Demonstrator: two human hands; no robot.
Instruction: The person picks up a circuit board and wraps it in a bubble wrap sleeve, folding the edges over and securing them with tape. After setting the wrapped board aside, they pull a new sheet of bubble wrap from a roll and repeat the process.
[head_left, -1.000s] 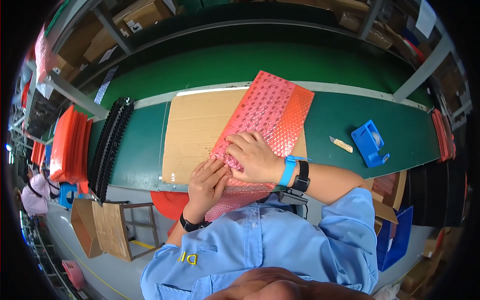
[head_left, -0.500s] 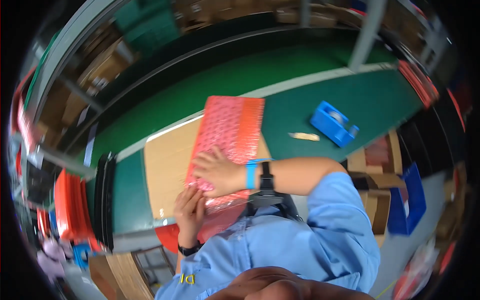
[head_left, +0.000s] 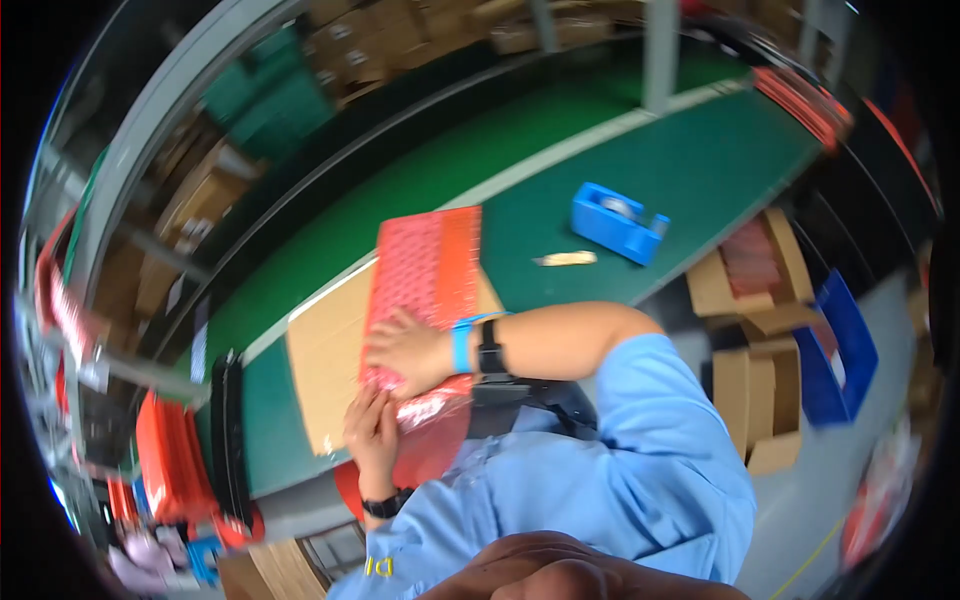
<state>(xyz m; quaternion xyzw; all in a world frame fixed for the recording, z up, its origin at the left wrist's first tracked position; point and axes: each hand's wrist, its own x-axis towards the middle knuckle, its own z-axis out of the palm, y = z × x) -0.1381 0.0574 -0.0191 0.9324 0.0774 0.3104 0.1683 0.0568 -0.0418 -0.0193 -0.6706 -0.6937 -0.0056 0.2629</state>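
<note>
A pink-red bubble-wrap bag (head_left: pixel 412 262) lies lengthwise on a flat brown cardboard sheet (head_left: pixel 322 350) on the green table. My right hand (head_left: pixel 412 352) rests flat on the lower part of the bag, fingers spread, its forearm reaching in from the right. At the bag's near left edge, the bent fingers of my left hand (head_left: pixel 372 430) are closed on the bubble wrap, right beside the other hand's fingertips. The near end of the bag hangs past the table edge in clear, shiny film.
To the right on the table are a blue tape dispenser (head_left: pixel 618 224) and a small cream-handled knife (head_left: pixel 567 258). Red bags are stacked at the far right (head_left: pixel 800 105) and left (head_left: pixel 172 455). Open cardboard boxes (head_left: pixel 757 400) and a blue bin (head_left: pixel 845 360) stand at lower right.
The view has shifted, so the table and things on it appear further left. Both hands keep their places on the bubble-wrap bag.
</note>
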